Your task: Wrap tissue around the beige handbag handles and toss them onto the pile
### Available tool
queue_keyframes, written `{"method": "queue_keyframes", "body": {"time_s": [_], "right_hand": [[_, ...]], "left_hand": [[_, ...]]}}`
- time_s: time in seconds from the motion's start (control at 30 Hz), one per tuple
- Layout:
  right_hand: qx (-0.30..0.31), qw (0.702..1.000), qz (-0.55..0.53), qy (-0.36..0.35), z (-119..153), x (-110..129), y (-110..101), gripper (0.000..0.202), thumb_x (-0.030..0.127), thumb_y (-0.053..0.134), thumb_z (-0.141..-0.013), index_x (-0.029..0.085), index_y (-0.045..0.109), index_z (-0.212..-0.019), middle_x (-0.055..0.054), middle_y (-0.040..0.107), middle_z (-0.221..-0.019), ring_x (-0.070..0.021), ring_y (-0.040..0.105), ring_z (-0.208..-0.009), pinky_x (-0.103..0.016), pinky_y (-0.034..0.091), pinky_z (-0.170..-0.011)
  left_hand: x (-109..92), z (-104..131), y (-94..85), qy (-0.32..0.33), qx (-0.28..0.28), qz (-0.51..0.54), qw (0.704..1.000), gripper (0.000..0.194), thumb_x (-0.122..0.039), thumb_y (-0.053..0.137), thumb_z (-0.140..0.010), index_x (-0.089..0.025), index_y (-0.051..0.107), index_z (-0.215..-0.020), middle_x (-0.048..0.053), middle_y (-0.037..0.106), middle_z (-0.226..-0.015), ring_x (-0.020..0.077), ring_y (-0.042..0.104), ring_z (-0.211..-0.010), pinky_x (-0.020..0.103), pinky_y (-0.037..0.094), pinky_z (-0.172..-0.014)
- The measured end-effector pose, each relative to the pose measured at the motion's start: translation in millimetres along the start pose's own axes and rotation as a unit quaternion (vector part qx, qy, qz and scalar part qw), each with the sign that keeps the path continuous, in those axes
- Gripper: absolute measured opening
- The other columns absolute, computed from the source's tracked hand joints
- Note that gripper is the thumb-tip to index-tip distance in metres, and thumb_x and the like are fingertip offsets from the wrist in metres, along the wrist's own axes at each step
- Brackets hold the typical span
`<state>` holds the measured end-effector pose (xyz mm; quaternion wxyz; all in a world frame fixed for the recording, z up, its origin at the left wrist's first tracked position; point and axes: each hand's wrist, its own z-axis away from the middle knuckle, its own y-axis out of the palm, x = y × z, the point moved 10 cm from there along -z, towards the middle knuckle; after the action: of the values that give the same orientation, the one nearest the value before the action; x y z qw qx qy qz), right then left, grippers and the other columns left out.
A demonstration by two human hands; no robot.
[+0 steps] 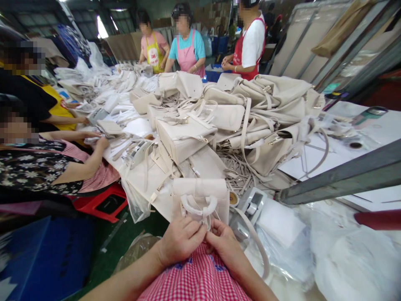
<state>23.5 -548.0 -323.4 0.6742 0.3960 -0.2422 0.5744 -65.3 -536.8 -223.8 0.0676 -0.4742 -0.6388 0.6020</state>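
Note:
A beige handbag (200, 188) stands at the table's near edge, right in front of me. Its curved handle (189, 206) is wrapped in whitish material. Just below the handle, my left hand (183, 237) is closed, its fingers pinching a thin pale strap (208, 223) that loops up beside the handle. My right hand (224, 239) meets it from the other side, with thumb and fingers closed on the same strap. The fingertips nearly touch, and they hide the strap's lower end. A longer beige shoulder strap (255, 238) curves down to the right of the bag.
Piled beige bags (184, 138) cover the table behind. A tape dispenser (252, 205) and white paper sheets (282, 221) lie at right, near a metal post (344, 171). Clear plastic (354, 259) heaps beyond. Co-workers sit at left beside a red stool (103, 202); others stand across.

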Motion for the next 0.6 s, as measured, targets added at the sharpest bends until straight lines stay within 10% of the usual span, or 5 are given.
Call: {"method": "queue_keyframes", "body": {"time_s": [0.13,0.3,0.6], "right_hand": [[-0.033,0.992,0.091,-0.077,-1,12,-7,0.026,0.038,0.067,-0.063,0.021,0.048,-0.061,0.008,0.041,-0.052,-0.0094,0.036,-0.051,-0.023,0.027,-0.048],[0.022,0.982,0.144,-0.120,6,20,4,0.025,0.041,0.059,-0.072,0.017,0.056,-0.065,0.005,0.045,-0.059,-0.0102,0.036,-0.056,-0.024,0.028,-0.053],[0.231,0.973,-0.012,-0.003,28,3,38,0.035,0.048,0.076,-0.066,0.014,0.065,-0.068,0.004,0.054,-0.056,-0.0077,0.042,-0.048,-0.022,0.031,-0.050]], "left_hand": [[-14,-8,-4.6,0.074,-0.083,-0.112,0.987,0.027,-0.022,0.045,-0.098,-0.017,0.069,-0.086,0.005,0.063,-0.071,0.0195,0.055,-0.069,0.032,0.043,-0.067],[-7,-10,-1.1,-0.002,-0.134,-0.152,0.979,0.039,-0.025,0.033,-0.102,-0.019,0.059,-0.074,0.003,0.059,-0.068,0.0180,0.052,-0.063,0.030,0.039,-0.060],[15,-16,-26.0,-0.034,-0.122,0.024,0.992,0.030,-0.024,0.036,-0.101,-0.018,0.062,-0.087,0.004,0.064,-0.078,0.0145,0.061,-0.071,0.023,0.047,-0.065]]}}
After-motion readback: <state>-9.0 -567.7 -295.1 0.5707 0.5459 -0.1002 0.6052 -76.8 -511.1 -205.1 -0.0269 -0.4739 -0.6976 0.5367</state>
